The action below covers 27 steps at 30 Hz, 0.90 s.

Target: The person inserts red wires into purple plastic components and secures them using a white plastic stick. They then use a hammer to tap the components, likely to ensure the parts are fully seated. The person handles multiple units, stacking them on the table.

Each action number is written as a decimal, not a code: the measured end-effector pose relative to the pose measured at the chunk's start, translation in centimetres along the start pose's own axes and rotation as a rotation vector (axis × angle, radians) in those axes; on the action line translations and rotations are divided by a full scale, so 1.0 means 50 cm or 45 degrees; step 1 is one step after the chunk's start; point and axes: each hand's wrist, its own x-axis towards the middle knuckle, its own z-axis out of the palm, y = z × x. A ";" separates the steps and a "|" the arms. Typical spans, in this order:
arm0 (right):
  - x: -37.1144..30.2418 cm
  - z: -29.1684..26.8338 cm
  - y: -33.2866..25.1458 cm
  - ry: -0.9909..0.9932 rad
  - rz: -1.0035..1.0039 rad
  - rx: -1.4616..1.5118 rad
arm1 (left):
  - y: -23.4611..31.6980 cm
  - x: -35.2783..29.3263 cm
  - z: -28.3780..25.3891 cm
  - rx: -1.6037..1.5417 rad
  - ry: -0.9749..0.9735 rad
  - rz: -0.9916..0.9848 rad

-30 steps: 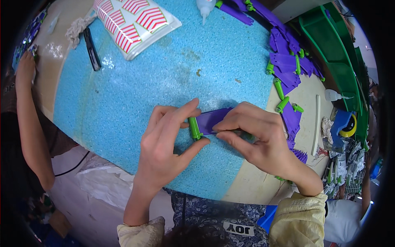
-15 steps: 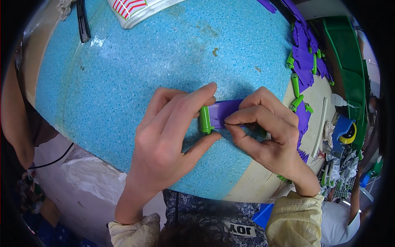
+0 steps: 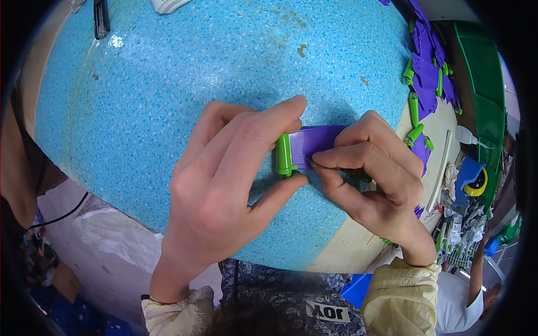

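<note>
My left hand (image 3: 224, 190) pinches the green tube (image 3: 283, 155) and my right hand (image 3: 372, 173) pinches the purple piece (image 3: 314, 144), low over the blue table (image 3: 168, 101), so both stay steady

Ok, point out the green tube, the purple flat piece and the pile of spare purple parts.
green tube (image 3: 283, 155), head view, middle of its barrel
purple flat piece (image 3: 315, 143), head view, bare top face
pile of spare purple parts (image 3: 427, 71), head view, a large purple sheet
</note>
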 end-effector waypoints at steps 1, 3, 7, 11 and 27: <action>0.000 0.000 -0.001 -0.004 -0.005 0.003 | 0.000 0.000 0.000 -0.001 -0.001 -0.001; 0.000 0.000 0.001 -0.002 -0.016 0.010 | 0.001 0.000 -0.001 -0.002 -0.006 -0.009; -0.001 0.002 0.006 0.007 -0.051 -0.013 | 0.000 -0.002 0.000 -0.005 -0.009 -0.028; 0.003 0.000 0.005 -0.005 -0.084 -0.001 | 0.002 -0.002 0.001 -0.011 -0.002 -0.043; 0.002 0.003 0.010 0.007 -0.088 0.002 | 0.002 -0.002 0.001 -0.007 -0.014 -0.053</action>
